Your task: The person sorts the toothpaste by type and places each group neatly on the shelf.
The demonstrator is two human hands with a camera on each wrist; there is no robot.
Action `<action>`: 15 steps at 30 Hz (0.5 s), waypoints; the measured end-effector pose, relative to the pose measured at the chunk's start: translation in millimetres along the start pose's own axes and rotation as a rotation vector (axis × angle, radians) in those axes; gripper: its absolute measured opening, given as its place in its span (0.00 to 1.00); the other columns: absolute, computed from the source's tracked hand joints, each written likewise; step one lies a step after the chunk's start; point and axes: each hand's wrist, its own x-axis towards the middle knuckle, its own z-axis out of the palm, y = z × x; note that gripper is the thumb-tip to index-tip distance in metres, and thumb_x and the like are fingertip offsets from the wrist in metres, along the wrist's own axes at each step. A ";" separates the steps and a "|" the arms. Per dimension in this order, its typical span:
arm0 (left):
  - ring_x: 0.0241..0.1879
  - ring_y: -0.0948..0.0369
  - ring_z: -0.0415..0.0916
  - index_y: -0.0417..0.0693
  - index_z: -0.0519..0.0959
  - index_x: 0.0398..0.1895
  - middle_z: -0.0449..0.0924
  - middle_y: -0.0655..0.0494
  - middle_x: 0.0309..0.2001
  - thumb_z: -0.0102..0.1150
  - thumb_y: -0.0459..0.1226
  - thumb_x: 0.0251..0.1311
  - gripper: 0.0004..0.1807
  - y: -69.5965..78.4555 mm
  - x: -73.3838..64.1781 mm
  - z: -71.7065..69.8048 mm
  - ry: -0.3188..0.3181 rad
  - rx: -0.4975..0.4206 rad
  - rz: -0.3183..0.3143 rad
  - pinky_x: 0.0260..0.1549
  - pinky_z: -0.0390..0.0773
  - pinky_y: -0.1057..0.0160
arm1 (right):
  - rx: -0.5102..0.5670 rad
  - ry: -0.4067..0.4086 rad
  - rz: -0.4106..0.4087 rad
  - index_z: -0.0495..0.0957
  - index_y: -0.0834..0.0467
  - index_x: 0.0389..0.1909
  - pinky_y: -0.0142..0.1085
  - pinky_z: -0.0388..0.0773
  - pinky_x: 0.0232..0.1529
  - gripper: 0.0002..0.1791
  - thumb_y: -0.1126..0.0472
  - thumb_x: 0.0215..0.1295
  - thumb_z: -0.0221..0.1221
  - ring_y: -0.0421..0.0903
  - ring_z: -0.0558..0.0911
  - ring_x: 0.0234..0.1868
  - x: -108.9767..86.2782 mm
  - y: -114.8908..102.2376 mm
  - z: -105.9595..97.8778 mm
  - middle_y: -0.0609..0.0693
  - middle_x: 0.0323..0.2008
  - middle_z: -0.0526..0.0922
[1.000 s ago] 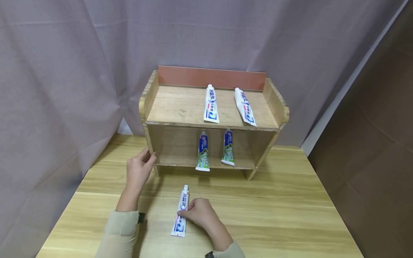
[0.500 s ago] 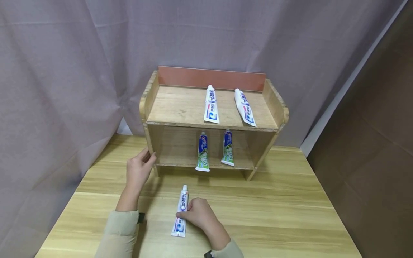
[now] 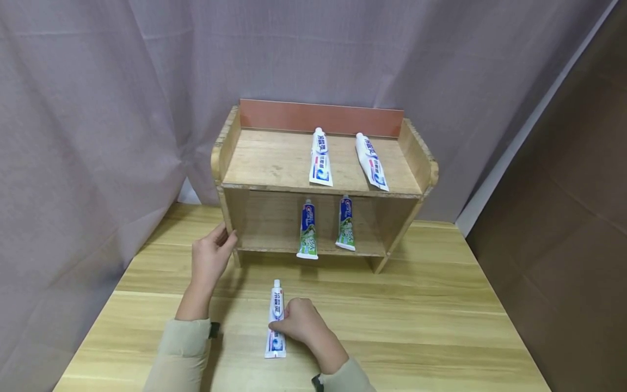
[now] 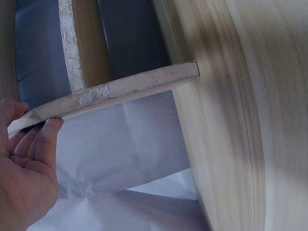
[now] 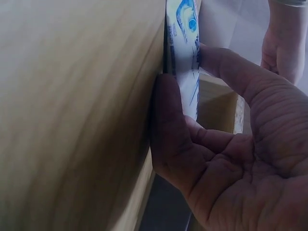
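Observation:
My right hand (image 3: 305, 325) pinches a white and blue toothpaste tube (image 3: 276, 305) by its right side, thumb on top. The tube lies close over the table in front of the shelf, cap pointing to the shelf. In the right wrist view the thumb and fingers (image 5: 168, 110) close on either side of the tube (image 5: 185, 57). My left hand (image 3: 209, 255) grips the front edge of the left side panel of a two-tier wooden shelf (image 3: 274, 163). The left wrist view shows that panel edge (image 4: 144, 82) between the thumb and fingers (image 4: 45, 144).
Two white toothpaste tubes (image 3: 320, 158) lie on the shelf's upper tier. Two blue and green tubes (image 3: 308, 231) lie on the lower tier, ends at the front edge. A grey curtain (image 3: 313, 49) hangs behind the wooden table (image 3: 416, 326).
The toothpaste tube in my right hand has turned slightly, its cap swinging left and its flat end right, so it points straighter at the shelf. My left hand has stayed on the panel.

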 end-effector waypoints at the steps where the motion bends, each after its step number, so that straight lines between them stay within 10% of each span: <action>1: 0.42 0.47 0.87 0.41 0.82 0.57 0.85 0.39 0.46 0.63 0.34 0.65 0.18 0.0 -0.1 0.1 -0.001 0.001 -0.002 0.39 0.86 0.63 | 0.000 -0.002 -0.002 0.65 0.50 0.08 0.26 0.52 0.10 0.27 0.52 0.51 0.74 0.35 0.61 0.10 0.2 0.1 -0.1 0.37 0.07 0.63; 15: 0.43 0.48 0.87 0.41 0.83 0.57 0.84 0.39 0.47 0.63 0.35 0.64 0.18 -1.9 0.1 1.6 0.008 0.006 0.008 0.40 0.86 0.66 | -0.014 -0.023 -0.050 0.68 0.52 0.10 0.24 0.58 0.10 0.22 0.58 0.50 0.72 0.35 0.66 0.11 1.8 1.7 -0.6 0.39 0.09 0.70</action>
